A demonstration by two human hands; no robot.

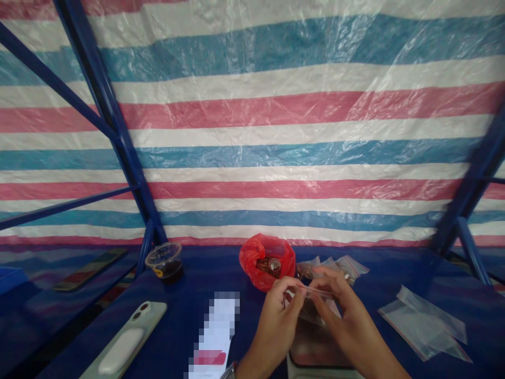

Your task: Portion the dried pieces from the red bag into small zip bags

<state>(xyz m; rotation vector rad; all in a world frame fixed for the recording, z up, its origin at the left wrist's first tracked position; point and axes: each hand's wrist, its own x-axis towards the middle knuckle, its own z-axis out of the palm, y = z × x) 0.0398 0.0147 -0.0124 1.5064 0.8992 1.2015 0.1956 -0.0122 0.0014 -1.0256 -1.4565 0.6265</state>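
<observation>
Evidently, a small clear bag (312,315) is held by its zipped-looking edge, above the near side of the desk (209,273), right of centre. It is pinched at one side by the left grip (279,310) and at the other by the right grip (342,308), both narrowed onto the film; such limp plastic is probably held this way so that its mouth can be controlled. Just beyond, a red bag (248,259) is set with its mouth spread upward, seemingly so that the brown pieces (263,266) inside can be reached; a small clear cup (275,266) is rested among them, perhaps as a scoop. Filled pouches (305,270) are laid just right of it, and flat pouches (424,323) are kept well apart at the near right, presumably against mixing.
</observation>
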